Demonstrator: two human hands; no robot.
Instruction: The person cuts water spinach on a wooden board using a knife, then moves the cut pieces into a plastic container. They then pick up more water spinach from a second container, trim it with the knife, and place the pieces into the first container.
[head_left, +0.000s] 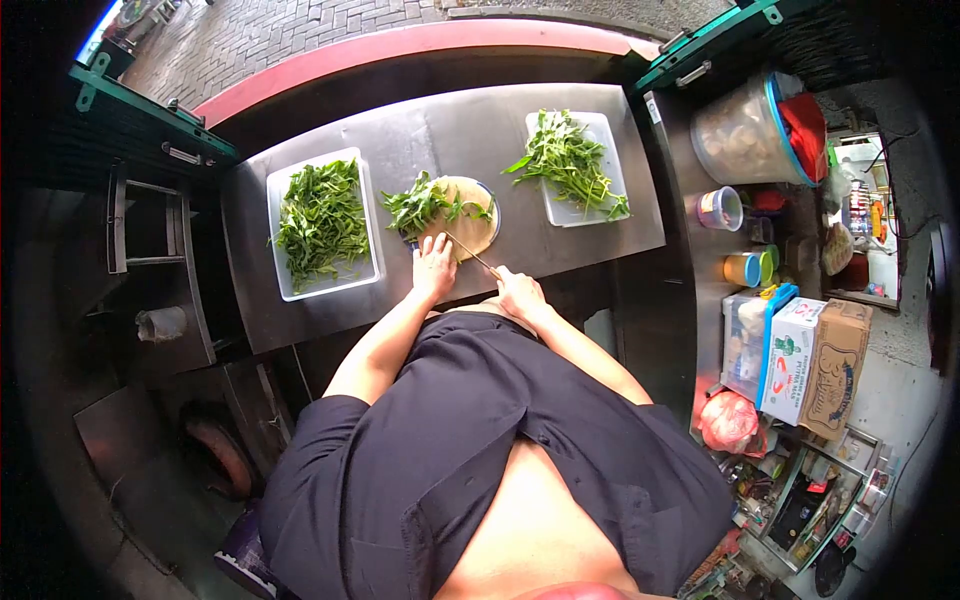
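Observation:
A round wooden cutting board (481, 230) with a dark rim lies on the metal table, partly covered by a bunch of leafy greens (418, 204). My left hand (434, 266) is at the board's near left side, its fingers pressed on the lower edge of the greens; the hold itself is partly hidden. In my right hand (520, 294) is the handle of a knife (474, 256). Its blade slants across the board toward my left fingertips. The right fingers are wrapped round the handle.
The metal table (390, 130) carries a white tray (374, 225) of cut greens on the left. Another tray (590, 215) holds longer-stemmed greens on the right. Along the right side counter stand a large tub (740, 135), small jars (720, 209), and cardboard boxes (832, 370).

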